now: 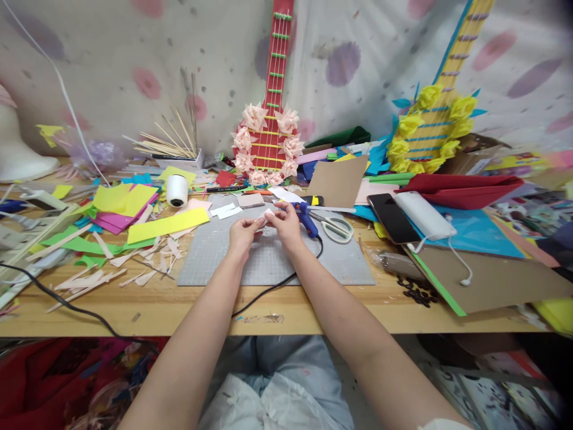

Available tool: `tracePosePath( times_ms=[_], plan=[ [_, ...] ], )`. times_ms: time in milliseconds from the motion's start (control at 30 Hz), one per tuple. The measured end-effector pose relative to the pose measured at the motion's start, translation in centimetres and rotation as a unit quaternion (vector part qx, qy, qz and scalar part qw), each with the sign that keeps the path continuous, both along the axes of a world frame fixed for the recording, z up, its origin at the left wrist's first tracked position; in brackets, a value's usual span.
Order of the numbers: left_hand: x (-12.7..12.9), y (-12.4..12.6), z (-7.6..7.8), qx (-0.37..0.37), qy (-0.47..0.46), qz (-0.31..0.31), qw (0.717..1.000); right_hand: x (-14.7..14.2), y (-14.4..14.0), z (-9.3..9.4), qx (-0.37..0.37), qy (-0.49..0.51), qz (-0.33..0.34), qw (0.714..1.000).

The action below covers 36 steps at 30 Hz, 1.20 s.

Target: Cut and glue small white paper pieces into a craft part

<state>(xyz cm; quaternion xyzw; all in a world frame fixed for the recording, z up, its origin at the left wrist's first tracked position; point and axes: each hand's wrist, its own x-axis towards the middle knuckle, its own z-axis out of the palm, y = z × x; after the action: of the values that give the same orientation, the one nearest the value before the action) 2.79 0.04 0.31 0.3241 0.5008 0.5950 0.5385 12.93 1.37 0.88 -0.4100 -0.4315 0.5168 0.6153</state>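
Note:
My left hand (244, 237) and my right hand (285, 226) meet over the grey cutting mat (210, 263). Between their fingertips is a small piece of white paper (267, 214), pinched from both sides and partly covered by the fingers. Just right of my right hand lies a blue glue gun (307, 220), its black cord running under my right forearm. Scissors with pale handles (339, 229) rest beside it. A few white paper pieces (226, 211) lie on the mat beyond my left hand.
Paper scraps (154, 257) and yellow sheets (168, 224) spread over the left side. A white cylinder (177, 190) stands behind them. A red paper guitar with pink flowers (268, 140) and a yellow one (430, 125) lean at the back. A phone (394, 218) lies to the right.

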Motion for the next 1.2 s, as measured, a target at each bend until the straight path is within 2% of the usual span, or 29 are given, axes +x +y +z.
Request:
tracePosePath(
  times_ms=[500, 1200],
  plan=[
    [-0.38, -0.1, -0.17, -0.011, -0.001, -0.04, 0.999, 0.52, 0.77, 0.0, 0.002, 0.025, -0.033, 0.999],
    [-0.14, -0.07, 0.18, -0.029, 0.02, -0.02, 0.999, 0.57, 0.58, 0.22, 0.025, -0.001, -0.021, 0.999]
  ],
)
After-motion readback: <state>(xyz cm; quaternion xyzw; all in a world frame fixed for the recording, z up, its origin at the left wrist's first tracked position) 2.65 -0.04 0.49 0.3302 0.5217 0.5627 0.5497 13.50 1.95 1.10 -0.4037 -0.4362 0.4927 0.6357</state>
